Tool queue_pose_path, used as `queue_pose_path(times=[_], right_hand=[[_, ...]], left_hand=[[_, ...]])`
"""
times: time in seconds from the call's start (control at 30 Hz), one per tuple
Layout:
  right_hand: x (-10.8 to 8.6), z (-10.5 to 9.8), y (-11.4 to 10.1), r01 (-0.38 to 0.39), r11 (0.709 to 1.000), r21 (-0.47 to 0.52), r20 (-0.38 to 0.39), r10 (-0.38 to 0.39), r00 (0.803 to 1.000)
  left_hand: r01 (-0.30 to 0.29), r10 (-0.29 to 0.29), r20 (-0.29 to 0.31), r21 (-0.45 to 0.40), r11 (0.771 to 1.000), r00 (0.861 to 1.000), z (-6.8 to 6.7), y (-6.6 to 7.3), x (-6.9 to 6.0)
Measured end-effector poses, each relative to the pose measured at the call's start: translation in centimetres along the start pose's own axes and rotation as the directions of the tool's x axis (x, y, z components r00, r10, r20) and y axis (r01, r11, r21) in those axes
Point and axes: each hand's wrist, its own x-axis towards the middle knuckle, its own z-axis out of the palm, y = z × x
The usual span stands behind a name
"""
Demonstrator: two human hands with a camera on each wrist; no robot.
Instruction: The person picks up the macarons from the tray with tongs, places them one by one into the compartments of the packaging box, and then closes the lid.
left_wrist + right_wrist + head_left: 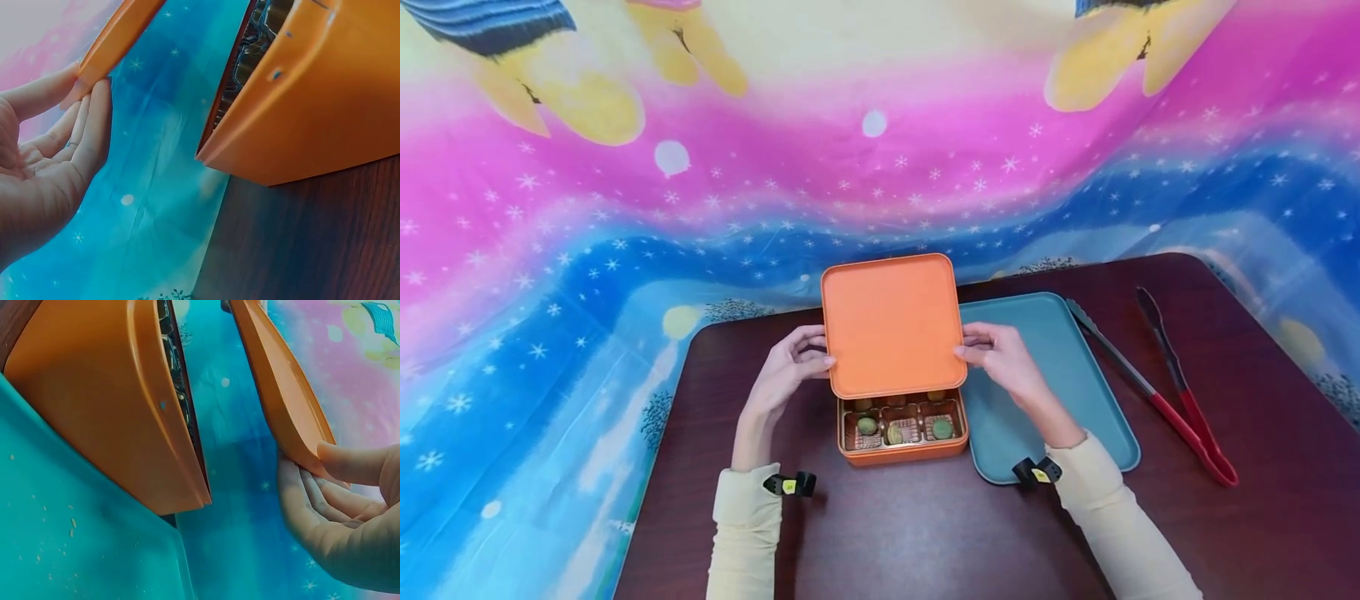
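Both hands hold an orange square lid [891,325] above an orange box [904,456]. The left hand [786,371] pinches the lid's left edge, thumb on one side and fingers beneath, as the left wrist view shows. At the opposite edge the right hand [1003,358] pinches the rim between thumb and fingers. Clear air shows between lid and box in both wrist views. Inside the box is a divided insert with small greenish pieces, among them a round green piece [942,428]. The lid hides the box's far part.
A teal tray [1037,400] lies right of the box, with small crumbs visible in the right wrist view. Red-handled tongs [1180,408] rest on the dark wooden table [895,533] beyond the tray. A printed cloth [820,167] hangs behind the table.
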Motion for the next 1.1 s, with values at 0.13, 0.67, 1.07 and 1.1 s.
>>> queue_pose_path(times=[0.13,0.67,1.07,1.1], right_hand=[[0.0,-0.3,0.0,0.023,1.000,-0.006,-0.018,-0.023,1.000],[0.2,0.0,-1.1,0.096,0.994,0.057,-0.133,-0.087,0.987],[-0.2,0.3,-1.6,0.065,0.954,0.294,-0.091,-0.040,0.995],[-0.2,0.4,-1.6,0.059,0.956,0.289,-0.094,-0.033,0.995]], left_hand=[[-0.007,0.007,0.001,0.028,1.000,1.000,0.1,0.2,0.1],[-0.149,0.169,-0.153,0.134,0.980,0.974,0.9,0.8,-0.2],[-0.292,0.300,-0.215,0.069,0.954,0.930,1.1,0.4,-0.4],[-0.301,0.305,-0.211,0.054,0.952,0.929,1.1,0.4,-0.4]])
